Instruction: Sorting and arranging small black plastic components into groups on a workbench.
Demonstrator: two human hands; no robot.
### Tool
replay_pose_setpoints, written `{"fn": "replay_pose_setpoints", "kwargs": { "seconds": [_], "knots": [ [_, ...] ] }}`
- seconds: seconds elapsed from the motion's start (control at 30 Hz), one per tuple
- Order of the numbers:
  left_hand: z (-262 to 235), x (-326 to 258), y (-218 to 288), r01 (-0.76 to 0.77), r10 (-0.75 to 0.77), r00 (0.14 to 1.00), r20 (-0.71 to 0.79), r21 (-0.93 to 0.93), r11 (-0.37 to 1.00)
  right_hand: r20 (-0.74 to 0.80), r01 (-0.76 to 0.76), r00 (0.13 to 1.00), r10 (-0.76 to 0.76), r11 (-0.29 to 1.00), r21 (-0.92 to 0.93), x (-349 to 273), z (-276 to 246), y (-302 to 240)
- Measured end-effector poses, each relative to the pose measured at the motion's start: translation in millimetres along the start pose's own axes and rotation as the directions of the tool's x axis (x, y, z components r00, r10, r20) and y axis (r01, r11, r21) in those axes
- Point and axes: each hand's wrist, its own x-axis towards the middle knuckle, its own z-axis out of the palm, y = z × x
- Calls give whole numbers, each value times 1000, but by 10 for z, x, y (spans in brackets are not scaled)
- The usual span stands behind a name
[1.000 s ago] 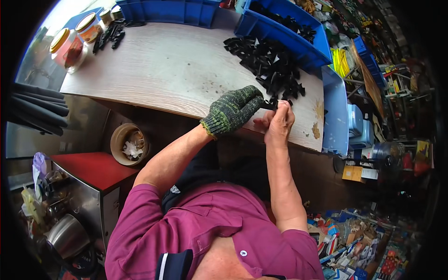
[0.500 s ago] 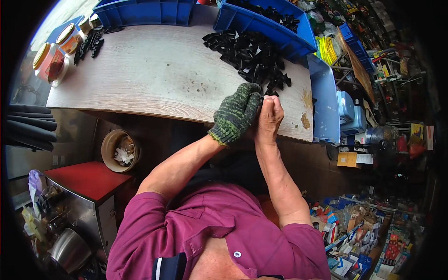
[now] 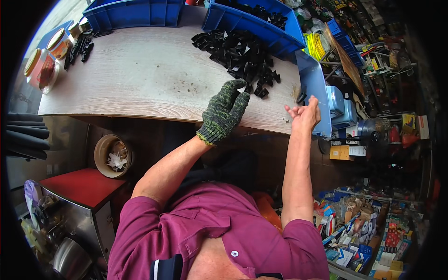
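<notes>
My left hand [image 3: 225, 111], in a dark green knitted glove, reaches the near edge of a heap of small black plastic parts [image 3: 238, 53]. Its thumb and fingers are apart, with black pieces right at the tips. Bare, my right hand [image 3: 305, 115] is out over the table's right edge with its fingers spread. Just beyond those fingers a dark piece [image 3: 302, 97] shows blurred, seemingly in the air beside the light-blue bin [image 3: 316, 77]. Whether that piece touches a fingertip is hard to see.
Two blue crates [image 3: 133, 15] [image 3: 254, 25] stand along the back of the wooden table [image 3: 140, 74]. Jars [image 3: 39, 70] and black strips [image 3: 80, 49] are at the left. Below sit a waste bucket [image 3: 113, 156] and a red-topped cabinet [image 3: 83, 186].
My hands were together at the heap's near edge. My right hand has swung right to the light-blue bin and its fingers have opened. The left has stayed near the heap, thumb now apart.
</notes>
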Motion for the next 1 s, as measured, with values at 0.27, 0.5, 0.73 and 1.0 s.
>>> {"fn": "replay_pose_setpoints", "kwargs": {
  "seconds": [0.27, 0.5, 0.73, 1.0],
  "knots": [
    [0, -18, 15, -70, 68, 997, 29, 71, 995, 342, -71, 894, 290, 845, -531, -194, 187, 214],
    [-61, -10, 29, -110, 108, 994, 24, 99, 989, 416, 116, 875, 247, 728, -676, -304, 391, 266],
    [57, 108, -113, -307, 305, 952, 39, 172, 936, 524, -19, 806, 275, 897, -441, -257, 113, 310],
    [-118, 117, -121, -274, 242, 957, 158, 235, 933, 764, -74, 609, 213, 974, -212, -742, 201, 475]
  ]
}}
